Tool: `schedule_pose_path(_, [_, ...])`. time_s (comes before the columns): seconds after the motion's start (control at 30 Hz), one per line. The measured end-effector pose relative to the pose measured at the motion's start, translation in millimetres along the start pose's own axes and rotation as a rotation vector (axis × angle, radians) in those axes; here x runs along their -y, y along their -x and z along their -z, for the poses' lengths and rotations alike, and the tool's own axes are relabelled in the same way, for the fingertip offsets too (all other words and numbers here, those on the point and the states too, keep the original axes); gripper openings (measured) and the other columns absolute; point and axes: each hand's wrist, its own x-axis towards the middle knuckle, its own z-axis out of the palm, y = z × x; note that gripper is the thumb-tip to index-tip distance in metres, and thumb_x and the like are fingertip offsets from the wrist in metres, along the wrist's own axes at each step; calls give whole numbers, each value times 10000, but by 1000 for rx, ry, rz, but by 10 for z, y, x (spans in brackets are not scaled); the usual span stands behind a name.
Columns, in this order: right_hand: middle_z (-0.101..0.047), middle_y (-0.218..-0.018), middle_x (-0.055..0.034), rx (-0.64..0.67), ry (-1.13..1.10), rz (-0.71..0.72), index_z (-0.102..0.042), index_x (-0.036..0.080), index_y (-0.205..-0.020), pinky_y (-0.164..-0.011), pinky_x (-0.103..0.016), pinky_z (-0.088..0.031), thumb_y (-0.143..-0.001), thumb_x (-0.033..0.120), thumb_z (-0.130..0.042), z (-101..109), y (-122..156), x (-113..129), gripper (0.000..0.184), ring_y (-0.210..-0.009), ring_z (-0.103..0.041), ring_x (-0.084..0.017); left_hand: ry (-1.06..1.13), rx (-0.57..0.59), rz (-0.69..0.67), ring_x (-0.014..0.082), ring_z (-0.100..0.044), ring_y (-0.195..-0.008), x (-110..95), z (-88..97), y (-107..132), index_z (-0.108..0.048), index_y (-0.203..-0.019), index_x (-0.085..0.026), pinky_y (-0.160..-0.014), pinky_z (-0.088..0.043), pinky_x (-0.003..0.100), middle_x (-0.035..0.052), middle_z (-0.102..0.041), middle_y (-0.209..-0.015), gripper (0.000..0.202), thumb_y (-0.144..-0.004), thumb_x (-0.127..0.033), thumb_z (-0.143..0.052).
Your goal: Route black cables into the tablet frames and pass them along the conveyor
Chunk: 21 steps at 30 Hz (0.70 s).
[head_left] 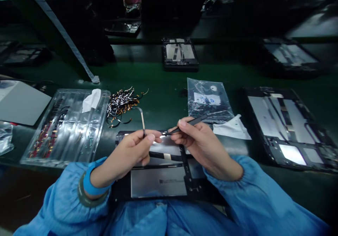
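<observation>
Between the thumb and fingers of my left hand [138, 144] is a thin flex cable [143, 119], its pale strip sticking up and bending at the top. My right hand [196, 137] is closed around dark tweezers [194, 120]. A small connector end [164, 133] shows in the gap between both hands, at my left fingertips; whether the tweezers grip it I cannot tell. Below my hands lies an opened tablet [158, 181] with a silvery battery panel, partly covered by my hands and sleeves.
A pile of small flex cables [123, 104] lies left of centre, beside a clear plastic tray [91, 137] with parts. A labelled plastic bag [207, 100] and white paper [232, 128] are to the right. More opened tablets sit at the right [286, 123] and back [181, 54].
</observation>
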Motion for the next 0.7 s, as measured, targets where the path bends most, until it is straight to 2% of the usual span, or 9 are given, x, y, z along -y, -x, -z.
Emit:
schedule_pose_path(0.03, [-718,-620,-15,0,8,-14,-635,178,-678,-523,-115,-538,-601,379,-842,-14,-3,-7,299,-538,-674,-93,-21,5,3,-14,-369,-409,4,-2,2,-600,-1048,-136,-401,-302,178,49,-629,-941,364,-819,-416,-639])
schedule_pose_path(0.1, [-716,-613,-17,-4,21,-32,-627,181,-694,-523,-124,-540,-596,385,-843,-34,-7,-26,313,-539,-675,-100,-53,26,3,-5,-400,-408,6,-17,5,-577,-1057,-145,-395,-303,180,57,-629,-957,380,-802,-415,-653])
schedule_pose_path(0.17, [-722,-634,-16,-9,24,-34,-621,183,-705,-523,-127,-540,-595,386,-843,-40,-11,-43,321,-541,-675,-97,-93,37,-19,7,-394,-392,3,-35,3,-570,-998,-136,-393,-305,181,25,-619,-809,359,-794,-422,-650])
schedule_pose_path(0.27, [-722,-640,-16,-4,28,-47,-617,181,-701,-529,-128,-541,-601,388,-840,-34,-21,-58,320,-538,-670,-93,-156,37,-46,33,-395,-380,1,-46,-3,-561,-921,-140,-395,-298,180,-46,-514,-580,332,-790,-433,-643])
schedule_pose_path(0.4, [-712,-617,-14,-3,31,-68,-618,177,-695,-511,-124,-531,-584,390,-845,-41,-24,-63,330,-531,-669,-97,-121,57,-47,39,-354,-360,16,-36,-17,-555,-879,-151,-382,-272,173,-96,-388,-470,343,-774,-462,-651])
schedule_pose_path(0.57, [-665,-529,25,-5,16,-71,-589,185,-671,-473,-124,-512,-531,374,-871,-91,-10,-61,367,-493,-659,-106,-87,-2,-8,4,-344,-341,34,-35,-42,-554,-790,-137,-347,-240,158,-30,-539,-615,325,-753,-439,-670])
schedule_pose_path(0.7, [-681,-567,13,-1,38,-69,-589,186,-673,-482,-132,-517,-601,379,-837,-96,-10,-78,323,-502,-657,-100,-15,7,11,-19,-324,-326,40,-31,-45,-554,-771,-137,-321,-219,144,-12,-596,-715,288,-743,-395,-680])
